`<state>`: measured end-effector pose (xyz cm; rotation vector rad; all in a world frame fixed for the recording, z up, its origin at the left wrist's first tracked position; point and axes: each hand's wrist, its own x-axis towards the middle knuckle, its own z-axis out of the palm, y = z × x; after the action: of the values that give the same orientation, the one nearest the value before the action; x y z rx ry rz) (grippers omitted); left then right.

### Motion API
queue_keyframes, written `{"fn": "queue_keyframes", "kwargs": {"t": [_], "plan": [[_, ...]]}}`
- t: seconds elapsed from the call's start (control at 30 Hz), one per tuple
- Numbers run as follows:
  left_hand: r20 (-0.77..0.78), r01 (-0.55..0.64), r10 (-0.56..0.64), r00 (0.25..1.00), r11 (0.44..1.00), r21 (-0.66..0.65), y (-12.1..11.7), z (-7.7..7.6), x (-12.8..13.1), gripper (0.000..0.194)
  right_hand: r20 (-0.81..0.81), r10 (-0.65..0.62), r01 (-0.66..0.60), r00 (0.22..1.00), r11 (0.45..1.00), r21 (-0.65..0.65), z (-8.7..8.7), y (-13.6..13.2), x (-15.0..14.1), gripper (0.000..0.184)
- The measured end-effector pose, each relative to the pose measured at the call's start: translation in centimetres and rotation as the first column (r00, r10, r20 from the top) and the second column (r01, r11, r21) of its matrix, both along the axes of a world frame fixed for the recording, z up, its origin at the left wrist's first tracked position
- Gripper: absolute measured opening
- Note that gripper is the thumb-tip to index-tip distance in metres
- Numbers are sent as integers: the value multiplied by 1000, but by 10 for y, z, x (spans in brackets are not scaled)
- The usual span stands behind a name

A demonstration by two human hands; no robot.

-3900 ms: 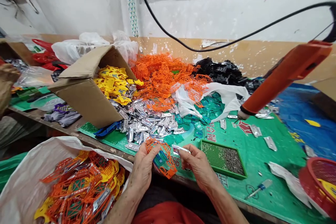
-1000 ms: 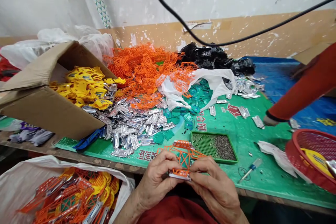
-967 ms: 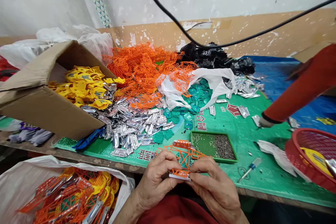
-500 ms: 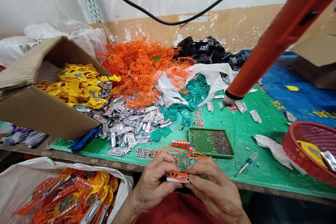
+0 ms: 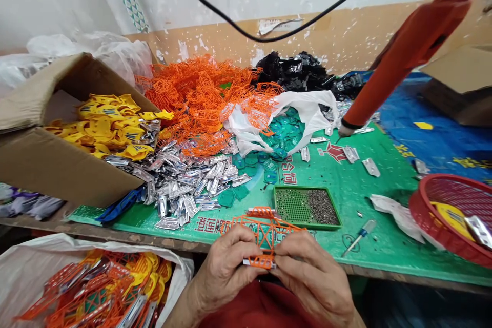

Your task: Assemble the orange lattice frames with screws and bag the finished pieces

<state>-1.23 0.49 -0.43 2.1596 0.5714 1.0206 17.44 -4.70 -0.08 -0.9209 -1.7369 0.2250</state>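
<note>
My left hand [image 5: 225,271] and my right hand [image 5: 313,271] both grip an orange plastic lattice frame [image 5: 265,236] above the table's front edge. A silvery strip [image 5: 250,262] shows along the frame's near side, between my fingertips. My fingers are closed around the frame's two ends, and the fingertips partly cover it. Just beyond the frame lies a shallow green tray [image 5: 282,223] holding many small screws [image 5: 323,207]. A heap of silver plated pieces [image 5: 188,184] and some clear teal pieces [image 5: 271,164] lie farther back.
An orange electric screwdriver [image 5: 395,66] hangs at right on a black cable. A cardboard box [image 5: 65,164] of yellow parts [image 5: 111,123] lies tipped at left. Below it is a white sack [image 5: 184,266] of orange and yellow assemblies. A red basket [image 5: 418,210] and small screwdriver [image 5: 359,238] sit at right.
Earlier my hands were apart, the left with the orange frame and a teal piece, the right with a silvery piece. Now both grip the frame together. The hanging screwdriver has swung.
</note>
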Motion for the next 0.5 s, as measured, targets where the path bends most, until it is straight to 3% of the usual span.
{"fn": "queue_keyframes", "kwargs": {"t": [0.17, 0.37, 0.5], "plan": [[-29, 2, -2, 1000, 1000, 24, -1, 0, -1, 12, 30, 4, -4, 1000, 1000, -4, -5, -1, 3, 13], [-49, -2, 6, 999, 998, 69, -1, -1, -1, 14, 191, -33, 36, 981, 999, -12, -15, -2, 3, 18], [-29, -145, 149, 988, 983, 109, -6, -3, 4, 30, 188, -137, 127, 973, 990, 64, -18, 1, 3, 22]]}}
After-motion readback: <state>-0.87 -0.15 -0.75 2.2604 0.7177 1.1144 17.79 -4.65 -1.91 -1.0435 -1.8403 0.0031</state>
